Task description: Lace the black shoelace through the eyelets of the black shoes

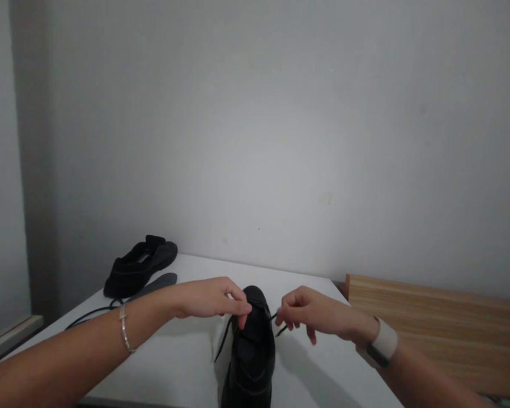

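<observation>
A black shoe [250,354] stands on the white table [187,362] right in front of me, toe pointing away. My left hand [210,298] pinches one end of its black lace [223,340] at the toe-side eyelets, the lace trailing down the shoe's left side. My right hand [312,314] pinches the other lace end just right of the shoe, fingers closed on it. A thin bracelet circles my left wrist and a white watch band my right wrist.
A second black shoe [139,265] lies at the table's far left with a grey insole [155,285] beside it and a loose black lace [91,313] trailing toward me. A wooden board [433,323] runs along the right. A plain white wall stands behind.
</observation>
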